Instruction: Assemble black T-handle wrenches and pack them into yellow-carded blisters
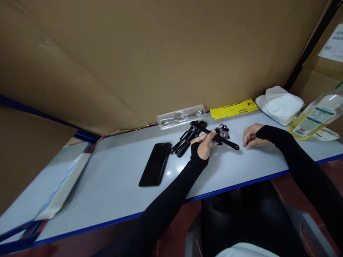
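Observation:
My left hand (204, 147) is closed around the middle of a black spokeshave (230, 144), with its two handles sticking out to either side. Small shiny metal parts (225, 132) show just beyond the spokeshave; whether they lie on the table or belong to it I cannot tell. To the right, my right hand (252, 136) is low over the table with its fingers curled together. A tiny pale bit may be at its fingertips, too small to name. Several more black spokeshaves (184, 144) lie in a pile to the left of my left hand.
A black phone (155, 164) lies on the grey-white table (112, 178). Along the back are a clear plastic blister pack (180, 117), a yellow card (233, 109) and a white cloth (280, 103). At right stands a bottle of yellow liquid (314, 116). Cardboard (160, 53) rises behind.

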Motion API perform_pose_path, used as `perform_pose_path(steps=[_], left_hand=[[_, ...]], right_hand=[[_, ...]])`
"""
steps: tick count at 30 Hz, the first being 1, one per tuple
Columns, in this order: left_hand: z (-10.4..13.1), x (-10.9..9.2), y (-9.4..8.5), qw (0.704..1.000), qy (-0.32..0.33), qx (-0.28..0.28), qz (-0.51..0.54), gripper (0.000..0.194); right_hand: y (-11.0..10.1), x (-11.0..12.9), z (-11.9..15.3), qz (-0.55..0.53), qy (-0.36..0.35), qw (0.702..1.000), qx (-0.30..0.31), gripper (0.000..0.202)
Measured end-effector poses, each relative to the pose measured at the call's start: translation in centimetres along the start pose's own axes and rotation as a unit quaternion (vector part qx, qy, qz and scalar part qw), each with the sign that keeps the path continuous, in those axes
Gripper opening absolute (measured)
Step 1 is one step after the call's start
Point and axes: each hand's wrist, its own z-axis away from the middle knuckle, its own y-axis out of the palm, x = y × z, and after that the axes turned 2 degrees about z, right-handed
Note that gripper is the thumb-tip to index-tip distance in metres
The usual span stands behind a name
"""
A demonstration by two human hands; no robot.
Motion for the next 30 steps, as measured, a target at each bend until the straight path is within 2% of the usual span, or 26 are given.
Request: perform_pose_path(steps=[2, 5, 7, 9, 12, 15, 18, 21, 26, 30], left_hand=[[0.0, 0.0, 0.0, 1.000, -0.013, 0.002, -0.006, 0.039], [0.0, 0.0, -0.1, 1.000, -0.013, 0.006, -0.010, 0.038], [0.0, 0.1, -0.1, 1.000, -0.001, 0.000, -0.011, 0.038], [0.0, 0.3, -0.2, 1.000, 0.006, -0.006, -0.021, 0.038], [0.1, 0.7, -0.2, 0.999, 0.004, -0.001, -0.036, 0.040], [0.6, 0.9, -0.1, 0.999, 0.006, 0.019, -0.035, 0.041], [1.1, 1.1, 0.0, 0.999, 0.005, 0.030, -0.038, 0.043], [1.5, 1.1, 0.1, 0.998, 0.001, 0.037, -0.046, 0.045], [1.9, 0.8, 0.2, 0.998, -0.002, 0.035, -0.054, 0.044], [2.1, 0.5, 0.3, 0.999, -0.007, 0.036, -0.038, 0.043]], right_hand=[[0.0, 0.1, -0.5, 0.034, -0.022, 0.998, -0.052, 0.012], [0.1, 1.7, -0.8, 0.039, -0.053, 0.990, -0.121, 0.009], [0.6, 3.7, -0.8, -0.033, -0.067, 0.978, -0.196, 0.014], [1.4, 6.1, -0.9, -0.156, -0.065, 0.942, -0.289, 0.028], [3.2, 8.7, -1.7, -0.287, -0.076, 0.897, -0.327, 0.039], [5.0, 9.2, -2.8, -0.345, -0.069, 0.878, -0.324, 0.036], [5.8, 8.6, -3.4, -0.402, -0.019, 0.863, -0.307, 0.040], [5.6, 8.5, -3.2, -0.434, 0.015, 0.859, -0.272, 0.044], [4.7, 9.6, -2.4, -0.453, 0.015, 0.856, -0.248, 0.047], [4.5, 9.6, -2.2, -0.451, 0.030, 0.862, -0.230, 0.050]])
